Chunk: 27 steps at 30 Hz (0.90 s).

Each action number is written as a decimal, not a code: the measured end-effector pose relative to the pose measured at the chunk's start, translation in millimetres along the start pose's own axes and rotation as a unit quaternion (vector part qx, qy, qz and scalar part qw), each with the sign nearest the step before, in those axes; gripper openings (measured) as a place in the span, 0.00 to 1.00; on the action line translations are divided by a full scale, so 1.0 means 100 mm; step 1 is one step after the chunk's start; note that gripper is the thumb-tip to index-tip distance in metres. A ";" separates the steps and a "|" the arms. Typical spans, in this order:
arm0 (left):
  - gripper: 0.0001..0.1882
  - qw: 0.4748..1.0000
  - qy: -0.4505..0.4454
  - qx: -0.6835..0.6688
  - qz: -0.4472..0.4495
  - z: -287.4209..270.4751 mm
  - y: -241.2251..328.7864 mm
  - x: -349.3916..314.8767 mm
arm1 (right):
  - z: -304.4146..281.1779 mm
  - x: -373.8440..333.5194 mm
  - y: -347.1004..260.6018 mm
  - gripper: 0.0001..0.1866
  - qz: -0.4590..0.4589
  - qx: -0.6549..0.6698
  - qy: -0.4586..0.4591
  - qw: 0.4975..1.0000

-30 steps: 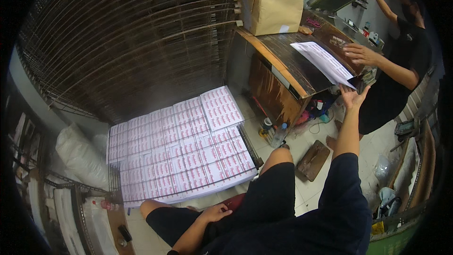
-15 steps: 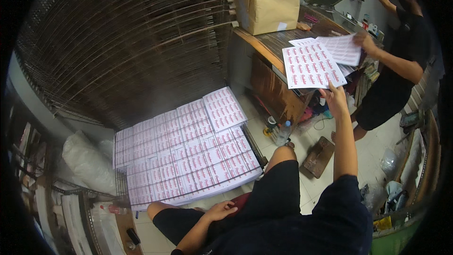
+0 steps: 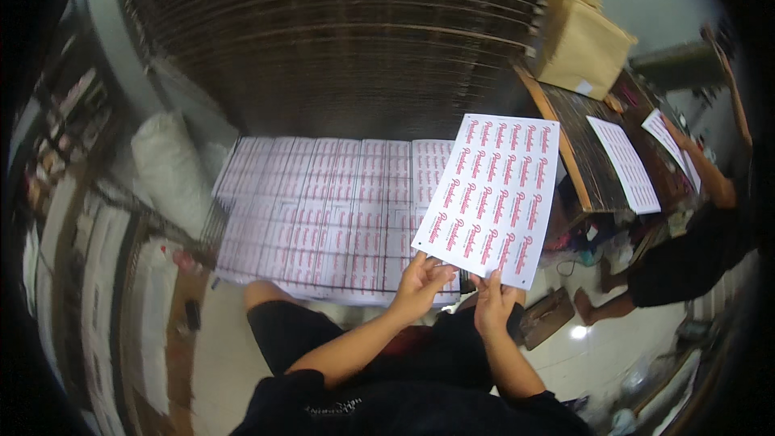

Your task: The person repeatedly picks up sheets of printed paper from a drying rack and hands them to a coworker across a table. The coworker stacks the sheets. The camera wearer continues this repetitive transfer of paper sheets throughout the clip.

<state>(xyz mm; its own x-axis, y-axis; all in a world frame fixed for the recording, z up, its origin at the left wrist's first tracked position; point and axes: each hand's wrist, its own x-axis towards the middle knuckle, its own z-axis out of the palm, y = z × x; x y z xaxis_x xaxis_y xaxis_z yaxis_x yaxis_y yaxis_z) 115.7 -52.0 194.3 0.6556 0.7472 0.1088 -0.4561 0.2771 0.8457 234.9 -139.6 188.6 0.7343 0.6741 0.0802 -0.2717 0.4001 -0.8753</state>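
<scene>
A white sheet (image 3: 494,194) printed with rows of red lettering is tilted up in front of me. My left hand (image 3: 420,287) pinches its near edge at the left corner. My right hand (image 3: 494,303) grips the same edge further right, thumb on top. Beyond and to the left, more such printed sheets (image 3: 323,230) lie side by side in rows on a wire rack tray. The held sheet hides the right end of those rows.
Dark wire racks (image 3: 339,48) rise behind the sheets. On the wooden bench (image 3: 575,125) at right are a wrapped tan box (image 3: 583,44) and a printed sheet (image 3: 626,165). A co-worker's hand (image 3: 684,136) holds another sheet. A brown block (image 3: 549,319) sits on the floor.
My right hand has brought the sheet from the bench to in front of me. My left hand has risen from my lap onto its edge. The view has swung right.
</scene>
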 end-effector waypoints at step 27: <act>0.16 0.906 0.409 -0.104 -0.033 -2.81 -1.04 1.93 | -1.40 -0.34 0.16 0.23 -0.081 -0.680 -0.119 0.719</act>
<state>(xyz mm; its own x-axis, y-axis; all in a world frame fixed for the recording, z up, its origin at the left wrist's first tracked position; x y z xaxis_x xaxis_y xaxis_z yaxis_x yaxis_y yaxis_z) 120.9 232.9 -19.8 0.0594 0.8987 -0.4344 -0.5917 0.3822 0.7098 292.5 -242.6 105.2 0.5161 0.8394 0.1705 0.7836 -0.3823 -0.4897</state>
